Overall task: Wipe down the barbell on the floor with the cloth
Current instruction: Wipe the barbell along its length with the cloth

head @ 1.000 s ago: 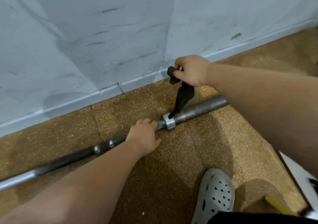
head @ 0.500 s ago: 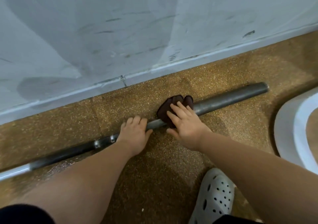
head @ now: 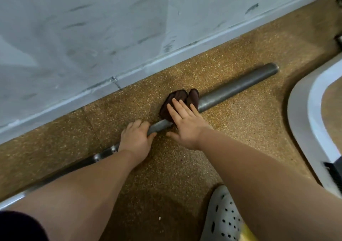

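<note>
The barbell (head: 240, 85) lies on the brown floor (head: 175, 170), close to the white wall (head: 92, 28). The left hand (head: 136, 139) wraps around the bar and grips it. The right hand (head: 185, 124) is flat, with straight fingers pressing the dark cloth (head: 177, 96) onto the bar.

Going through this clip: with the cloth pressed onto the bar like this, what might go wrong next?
The right hand presses the cloth with flat fingers, not wrapped round, so it may wipe only the top of the barbell or slip off. The left hand grips the barbell right beside the cloth; a stroke that way would likely bump it.
</note>
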